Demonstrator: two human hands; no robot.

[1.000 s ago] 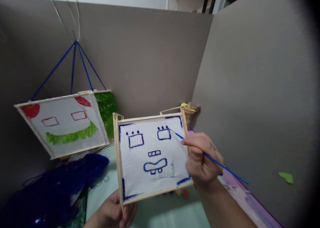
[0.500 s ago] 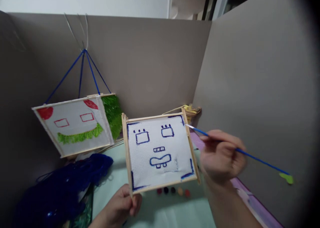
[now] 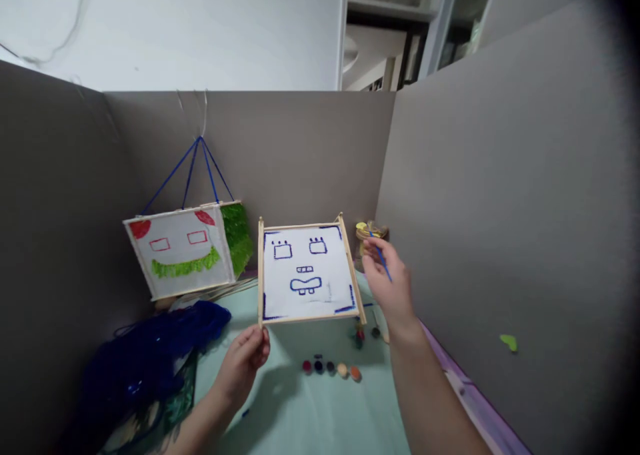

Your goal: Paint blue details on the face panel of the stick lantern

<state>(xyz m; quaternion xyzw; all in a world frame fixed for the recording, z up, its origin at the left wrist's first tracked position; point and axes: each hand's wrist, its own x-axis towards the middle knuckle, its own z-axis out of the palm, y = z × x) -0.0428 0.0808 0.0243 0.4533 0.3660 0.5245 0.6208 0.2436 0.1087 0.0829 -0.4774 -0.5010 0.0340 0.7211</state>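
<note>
My left hand [image 3: 244, 354] is closed on the lower left corner of a wooden stick frame [image 3: 261, 275]. White paper or cloth [image 3: 285, 302] fills it, bearing a dark blue face drawing with square eyes, a toothy mouth and corner marks. My right hand [image 3: 393, 285], closed on a blue paintbrush [image 3: 383, 259], is raised just right of the frame. The brush shows no contact with the panel; its tip is hard to make out. Below the frame, several small paint pots [image 3: 331, 368] stand in a row on the pale green tabletop [image 3: 295, 422].
At left a lantern-like box [image 3: 183, 272] with a painted face hangs from blue cords. Beneath it lies a heap of shiny blue strands [image 3: 150, 368]. A jar [image 3: 361, 242] with yellow material stands at the back. Grey partitions [image 3: 310, 155] enclose the table. A green scrap [image 3: 509, 342] is on the right.
The view has pulled back and tilted up. My right hand has turned the brush, taking it away from the frame's upper right edge. My left hand keeps its grip on the frame.
</note>
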